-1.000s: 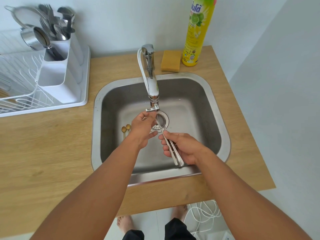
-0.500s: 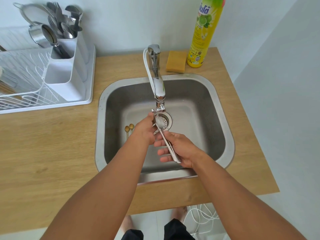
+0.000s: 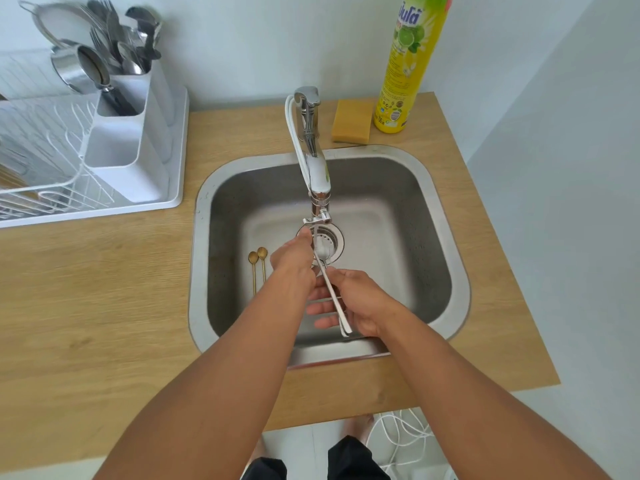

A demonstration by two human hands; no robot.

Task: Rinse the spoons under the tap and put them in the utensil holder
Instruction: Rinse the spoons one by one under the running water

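Observation:
My right hand (image 3: 356, 299) holds silver spoons (image 3: 333, 296) by their handles over the steel sink (image 3: 446, 216), bowls up under the tap spout (image 3: 318, 192). My left hand (image 3: 294, 261) is closed around the spoon bowls just below the spout, fingers rubbing them. I cannot make out running water. Two small gold spoons (image 3: 258, 268) lie on the sink floor to the left of my left hand. The white utensil holder (image 3: 128, 147) stands in the drying rack at the far left, with forks, spoons and a ladle in it.
A white wire dish rack (image 3: 45, 161) on a white tray takes the counter's left side. A yellow sponge (image 3: 350, 126) and a tall yellow dish-soap bottle (image 3: 410, 64) stand behind the sink. The wooden counter (image 3: 86, 306) ends just right of the sink. White cable lies on the floor.
My left hand has closed in over the spoon bowls under the spout, and my right hand has slid closer along the handles. The view has shifted slightly left.

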